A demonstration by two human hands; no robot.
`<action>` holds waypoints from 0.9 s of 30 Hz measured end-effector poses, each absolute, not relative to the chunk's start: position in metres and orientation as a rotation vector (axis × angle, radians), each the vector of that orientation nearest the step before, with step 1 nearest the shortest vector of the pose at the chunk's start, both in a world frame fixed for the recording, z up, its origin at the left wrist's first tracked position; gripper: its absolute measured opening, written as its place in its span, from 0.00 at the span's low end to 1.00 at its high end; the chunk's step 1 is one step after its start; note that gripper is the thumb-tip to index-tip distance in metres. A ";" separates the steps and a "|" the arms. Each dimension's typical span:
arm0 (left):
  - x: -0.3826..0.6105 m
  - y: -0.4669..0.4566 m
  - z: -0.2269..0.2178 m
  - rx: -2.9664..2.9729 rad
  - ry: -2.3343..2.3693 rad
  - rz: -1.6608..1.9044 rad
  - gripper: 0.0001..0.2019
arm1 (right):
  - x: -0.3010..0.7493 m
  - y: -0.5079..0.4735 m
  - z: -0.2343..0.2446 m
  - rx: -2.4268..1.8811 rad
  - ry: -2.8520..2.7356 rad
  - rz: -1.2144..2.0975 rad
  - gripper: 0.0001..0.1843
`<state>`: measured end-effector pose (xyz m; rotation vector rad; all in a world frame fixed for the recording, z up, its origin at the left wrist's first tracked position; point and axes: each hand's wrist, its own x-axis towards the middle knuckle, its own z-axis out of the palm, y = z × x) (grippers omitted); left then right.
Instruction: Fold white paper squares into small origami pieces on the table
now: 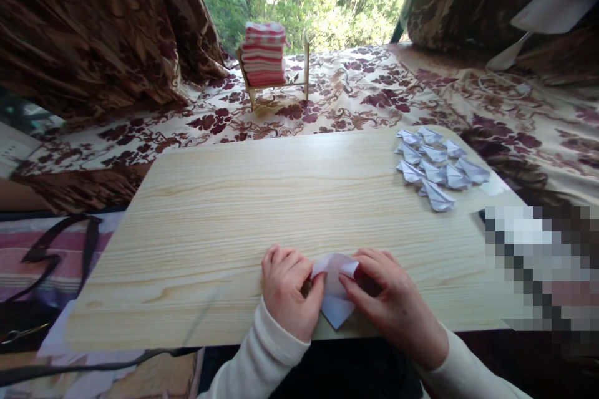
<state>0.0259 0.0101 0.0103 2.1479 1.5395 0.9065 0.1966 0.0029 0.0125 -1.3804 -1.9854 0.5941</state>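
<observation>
A small piece of white folded paper (336, 299) lies on the near edge of a light wooden board (243, 212). My left hand (286, 290) is curled, its thumb and fingers pinching the paper's left side. My right hand (393, 305) presses and pinches the paper's upper right corner with bent fingers. Both wrists wear cream sleeves. At the board's far right sits a cluster of several finished white folded paper pieces (437, 168), well apart from both hands.
The board rests on a floral maroon-and-cream cloth (355, 100). A small wooden rack holding a stack of red-and-white folded cloths (264, 53) stands at the back by the window. Brown patterned curtains hang on both sides. Black straps (56, 249) lie at the left. A blurred patch covers the right edge.
</observation>
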 end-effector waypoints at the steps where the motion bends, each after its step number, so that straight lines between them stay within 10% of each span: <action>1: 0.026 0.010 0.010 2.151 1.548 0.910 0.08 | 0.196 0.003 0.013 -1.379 -1.995 0.581 0.06; 27: 0.031 0.012 0.014 2.549 1.391 0.978 0.11 | 0.206 0.015 0.017 -1.032 -2.452 0.358 0.11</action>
